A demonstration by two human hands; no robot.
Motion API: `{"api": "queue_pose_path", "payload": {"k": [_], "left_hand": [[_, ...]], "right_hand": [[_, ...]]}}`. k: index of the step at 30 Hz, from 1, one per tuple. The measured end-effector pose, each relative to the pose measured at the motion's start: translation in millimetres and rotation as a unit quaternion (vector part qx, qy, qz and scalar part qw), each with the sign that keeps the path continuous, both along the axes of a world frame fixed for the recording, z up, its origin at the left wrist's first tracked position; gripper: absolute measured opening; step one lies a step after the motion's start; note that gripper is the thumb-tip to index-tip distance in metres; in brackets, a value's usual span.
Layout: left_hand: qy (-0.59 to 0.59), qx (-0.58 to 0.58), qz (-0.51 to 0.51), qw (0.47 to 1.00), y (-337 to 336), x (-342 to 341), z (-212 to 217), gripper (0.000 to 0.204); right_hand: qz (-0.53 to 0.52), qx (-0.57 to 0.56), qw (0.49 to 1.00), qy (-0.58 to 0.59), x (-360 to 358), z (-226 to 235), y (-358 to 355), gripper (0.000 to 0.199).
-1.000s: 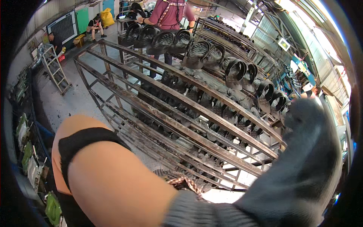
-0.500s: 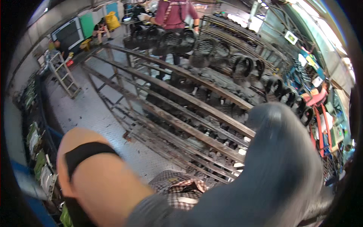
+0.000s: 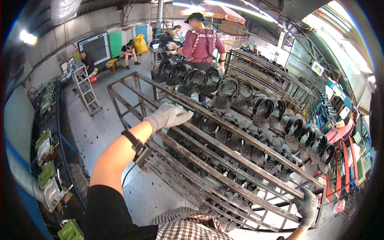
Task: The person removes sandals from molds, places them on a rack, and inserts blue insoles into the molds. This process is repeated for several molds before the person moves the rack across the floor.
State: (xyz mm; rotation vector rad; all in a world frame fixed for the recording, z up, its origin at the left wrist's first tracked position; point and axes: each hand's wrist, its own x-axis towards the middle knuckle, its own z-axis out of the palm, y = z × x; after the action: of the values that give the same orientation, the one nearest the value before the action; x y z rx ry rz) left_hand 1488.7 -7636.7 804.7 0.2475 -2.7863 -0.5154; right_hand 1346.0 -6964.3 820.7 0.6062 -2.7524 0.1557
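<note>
A long metal rack with several parallel rails runs across in front of me. My left hand, in a pale grey glove, lies over its upper rails toward the left, fingers stretched out and nothing held. At the near right end, my right hand, in a grey glove, has its fingers bent round a rail end; part of its grip is hidden. Black sandals with wide straps stand in a row along the far side of the rack. More dark footwear shows between and below the rails.
A person in a maroon shirt stands beyond the rack. Others sit at the far left, one near a yellow sack. A ladder leans at left. Green-and-silver moulds line the left side. Another rack stands behind.
Both hands have come down and away from close in front of the camera onto the rack. The view has tilted up, showing more of the room.
</note>
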Motion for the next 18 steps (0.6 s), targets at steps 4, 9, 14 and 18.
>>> {"api": "queue_pose_path", "payload": {"k": [4,9,14,18], "left_hand": [[-0.057,-0.024,-0.121,0.991,-17,-16,10,0.055],[-0.034,-0.201,-0.139,0.969,-17,-15,9,0.058],[-0.048,-0.123,-0.044,0.990,14,-19,9,0.030],[-0.009,-0.161,-0.056,0.985,12,-20,1,0.030]], "right_hand": [[-0.004,-0.029,0.999,0.036,-3,-8,5,0.045],[-0.022,-0.035,0.999,0.035,-4,0,-10,0.051],[-0.087,-0.071,0.992,-0.053,5,17,-20,0.062],[-0.082,-0.076,0.993,-0.031,7,12,-10,0.064]]}}
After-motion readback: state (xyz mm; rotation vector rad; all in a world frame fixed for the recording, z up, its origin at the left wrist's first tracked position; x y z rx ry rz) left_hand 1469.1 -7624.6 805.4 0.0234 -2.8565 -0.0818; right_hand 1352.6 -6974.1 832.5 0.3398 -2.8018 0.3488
